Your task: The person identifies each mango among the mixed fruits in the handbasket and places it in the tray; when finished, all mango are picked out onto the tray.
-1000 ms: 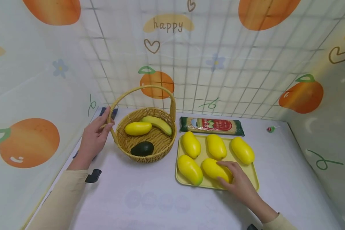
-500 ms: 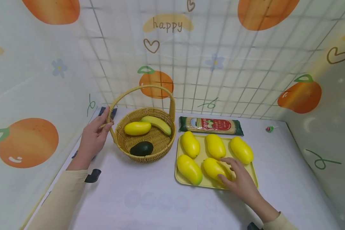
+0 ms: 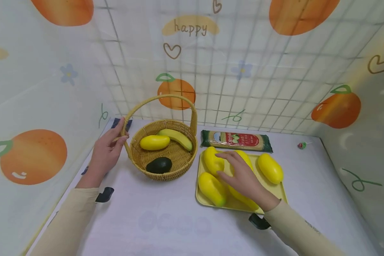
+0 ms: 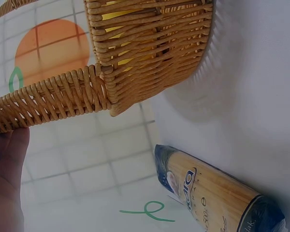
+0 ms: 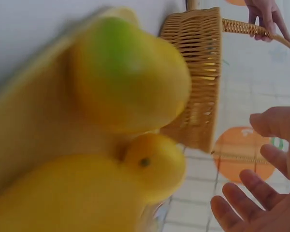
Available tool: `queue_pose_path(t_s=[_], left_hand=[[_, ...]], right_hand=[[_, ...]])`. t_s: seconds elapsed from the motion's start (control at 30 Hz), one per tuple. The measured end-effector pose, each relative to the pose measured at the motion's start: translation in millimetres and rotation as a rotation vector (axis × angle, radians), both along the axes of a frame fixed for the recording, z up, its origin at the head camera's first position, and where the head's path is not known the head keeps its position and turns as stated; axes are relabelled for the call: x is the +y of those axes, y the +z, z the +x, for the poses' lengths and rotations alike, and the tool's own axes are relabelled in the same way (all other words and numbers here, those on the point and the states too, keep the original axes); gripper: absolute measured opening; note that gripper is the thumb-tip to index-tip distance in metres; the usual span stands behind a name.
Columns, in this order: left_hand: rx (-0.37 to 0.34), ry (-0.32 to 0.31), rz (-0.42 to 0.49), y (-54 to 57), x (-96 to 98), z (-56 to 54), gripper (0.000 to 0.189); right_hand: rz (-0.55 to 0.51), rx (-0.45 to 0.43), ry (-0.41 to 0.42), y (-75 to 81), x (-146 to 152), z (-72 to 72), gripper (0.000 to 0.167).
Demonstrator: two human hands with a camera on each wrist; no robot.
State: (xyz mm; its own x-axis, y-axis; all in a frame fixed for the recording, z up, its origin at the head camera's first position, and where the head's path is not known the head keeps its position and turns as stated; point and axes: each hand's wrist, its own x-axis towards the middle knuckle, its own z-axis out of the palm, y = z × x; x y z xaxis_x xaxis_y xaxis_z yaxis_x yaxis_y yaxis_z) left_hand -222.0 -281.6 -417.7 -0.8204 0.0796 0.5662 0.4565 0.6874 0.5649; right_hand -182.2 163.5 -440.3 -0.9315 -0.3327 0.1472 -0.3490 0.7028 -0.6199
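Observation:
In the head view my left hand grips the left side of the arched handle of a wicker basket. Inside the basket lie a yellow mango, a banana and a dark avocado. To the right, several yellow mangoes lie on a pale yellow tray. My right hand hovers above the tray with spread fingers, holding nothing. Its fingertips are over the back-left mango, and it partly hides two others. In the right wrist view the fingers appear apart from the fruit.
Behind the tray lies a spaghetti packet. A second pasta packet sits left of the basket, mostly behind my left arm. A small lollipop lies at the back right. Printed curtains stand close on three sides.
My right hand has left the front-middle mango and moved left and back, over the back-left mango. The left hand still holds the handle, and the basket has stayed put.

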Motion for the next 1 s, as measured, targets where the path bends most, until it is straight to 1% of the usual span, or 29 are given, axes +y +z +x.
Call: queue_pose_path(t_s=[0.17, 0.3, 0.43, 0.53, 0.6, 0.7, 0.77, 0.93, 1.0], left_hand=[[-0.011, 0.001, -0.007, 0.4, 0.7, -0.7, 0.064], [-0.013, 0.005, -0.016, 1.3, -0.3, -0.5, 0.066], [-0.003, -0.004, -0.017, 0.8, -1.2, -1.9, 0.067], [0.009, -0.023, -0.003, 1.1, -0.7, -2.3, 0.068], [0.016, -0.028, 0.003, 0.7, -0.4, -2.6, 0.068], [0.028, -0.039, 0.004, -0.2, 0.1, -3.2, 0.069], [0.031, -0.038, 0.0, -1.0, 0.1, -3.4, 0.069], [0.019, -0.024, -0.002, -1.9, -0.7, -1.9, 0.07], [0.013, -0.019, -0.005, -1.3, -1.6, -1.1, 0.069]], right_hand=[[0.015, 0.013, 0.112, 16.3, -41, -31.3, 0.051], [0.061, 0.039, 0.219, 26.6, -81, -57.8, 0.05], [0.148, 0.046, 0.312, 33.7, -122, -86.5, 0.05], [0.221, 0.045, 0.359, 36.9, -147, -107.0, 0.05], [0.261, 0.039, 0.379, 36.6, -159, -118.2, 0.05], [0.317, 0.039, 0.41, 32.9, -174, -131.7, 0.048], [0.345, 0.033, 0.437, 29.6, -183, -137.9, 0.048], [0.407, -0.022, 0.545, 19.9, -204, -147.4, 0.049], [0.442, -0.046, 0.567, 16.5, -210, -149.7, 0.051]])
